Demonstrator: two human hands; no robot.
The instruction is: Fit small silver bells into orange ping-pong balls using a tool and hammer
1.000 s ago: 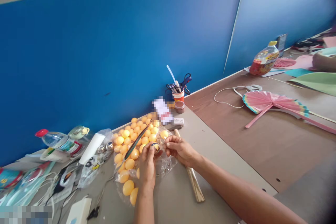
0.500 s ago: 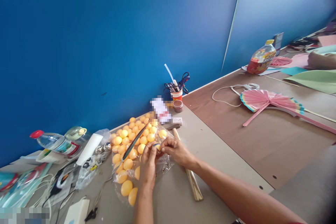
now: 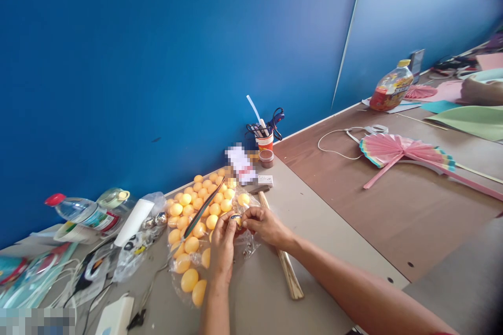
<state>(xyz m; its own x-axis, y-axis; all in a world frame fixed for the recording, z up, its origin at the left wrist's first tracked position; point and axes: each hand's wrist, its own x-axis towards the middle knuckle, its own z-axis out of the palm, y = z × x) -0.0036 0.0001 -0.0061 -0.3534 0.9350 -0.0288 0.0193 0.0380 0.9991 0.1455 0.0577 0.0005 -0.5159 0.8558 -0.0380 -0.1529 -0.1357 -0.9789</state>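
My left hand [image 3: 223, 245] is closed around a small shiny ball [image 3: 236, 219], silver and yellowish, gripped between thumb and fingers. At the ball's right edge, my right hand [image 3: 264, 226] has its thumb and fingertips pinched together; whether a tiny piece sits between them cannot be seen. Just behind and left of both hands lies a clear plastic bag [image 3: 187, 257] of orange-yellow plastic balls [image 3: 189, 280]. A dark narrow strip [image 3: 204, 208] rests across the bag. Beneath my right wrist runs a bundle of pale wooden sticks [image 3: 290, 277].
Bottles [image 3: 80, 211], a white roll [image 3: 134, 222], shiny silver balls [image 3: 160, 219] and cables crowd the left. A cup of tools [image 3: 264, 141] stands by the blue wall [image 3: 176, 63]. On the right lie a pink paper fan [image 3: 387, 153], a juice bottle [image 3: 393, 86] and green sheets [image 3: 471, 119].
Both hands stay in nearly the same place. The ball has turned slightly in my fingers and shows a little more of its shiny surface.
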